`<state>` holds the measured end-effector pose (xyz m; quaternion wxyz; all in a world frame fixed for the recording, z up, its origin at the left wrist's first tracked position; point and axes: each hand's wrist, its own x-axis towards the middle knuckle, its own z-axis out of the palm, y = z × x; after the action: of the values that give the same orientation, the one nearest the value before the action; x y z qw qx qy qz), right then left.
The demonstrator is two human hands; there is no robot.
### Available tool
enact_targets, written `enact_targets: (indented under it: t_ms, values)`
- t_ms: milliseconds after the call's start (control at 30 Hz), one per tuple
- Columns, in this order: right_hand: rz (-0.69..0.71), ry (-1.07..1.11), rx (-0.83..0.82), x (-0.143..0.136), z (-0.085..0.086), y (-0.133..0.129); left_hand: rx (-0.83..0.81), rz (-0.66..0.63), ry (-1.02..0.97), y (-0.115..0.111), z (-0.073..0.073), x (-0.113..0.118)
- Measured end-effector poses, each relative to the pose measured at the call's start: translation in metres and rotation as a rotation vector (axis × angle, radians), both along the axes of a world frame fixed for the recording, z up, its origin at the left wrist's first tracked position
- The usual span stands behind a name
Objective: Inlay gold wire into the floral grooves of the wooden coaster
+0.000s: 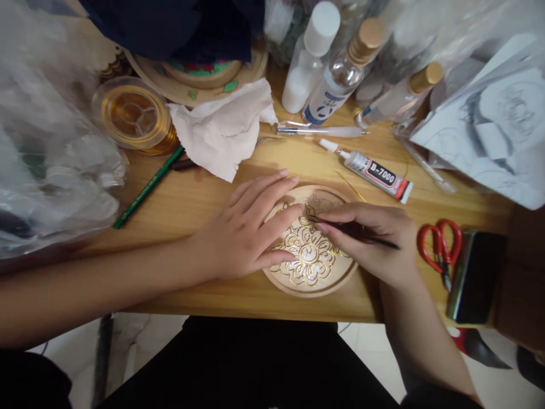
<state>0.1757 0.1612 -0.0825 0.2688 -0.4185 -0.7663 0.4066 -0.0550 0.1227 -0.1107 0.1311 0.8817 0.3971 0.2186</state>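
A round wooden plaque point(298, 287) lies on the table near its front edge, bearing a flower design point(309, 254) outlined in gold wire. Fingers spread, my left hand point(249, 227) rests flat across the plaque's left side, with the index fingertip near the upper petals. My right hand point(374, 233) is closed around dark, slim tweezers point(353, 232), whose tips touch the wire outline just above the flower. Pencilled lines point(323, 201) show at the plaque's upper edge. A loose strand of gold wire point(352, 186) sticks out behind my right hand.
Beyond the plaque are a B-7000 glue tube point(378, 172), a pen point(319, 130), crumpled tissue point(225, 128) and several bottles point(327, 85). Red-handled scissors point(440, 250) and a phone point(479, 275) lie right. A gold wire spool point(131, 113) and green pencil point(149, 187) lie left.
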Motion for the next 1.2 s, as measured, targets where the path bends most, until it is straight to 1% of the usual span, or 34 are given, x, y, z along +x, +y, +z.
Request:
enact_targets:
  t_ms: [200, 400, 533, 700, 867, 1200]
  values:
    - [0.015, -0.014, -0.009, 0.0018, -0.0016, 0.0006, -0.041, -0.011, -0.028, 0.0007, 0.0006, -0.0003]
    - [0.036, -0.027, 0.006, 0.0017, -0.0018, 0.0015, -0.034, -0.011, -0.038, 0.0005, 0.0012, -0.0005]
    - [0.054, -0.034, 0.008, 0.0029, -0.0026, 0.0020, -0.080, -0.024, -0.040, 0.0004, 0.0013, -0.0008]
    - [0.045, -0.030, -0.002, 0.0028, -0.0027, 0.0014, -0.063, 0.004, -0.043, -0.0007, -0.0006, -0.0006]
    - [0.048, -0.022, -0.011, 0.0022, -0.0019, 0.0015, -0.047, -0.017, -0.004, 0.0004, 0.0012, -0.0010]
    - [0.030, -0.005, -0.029, 0.0022, -0.0017, 0.0010, -0.053, -0.010, -0.026, 0.0002, 0.0007, -0.0002]
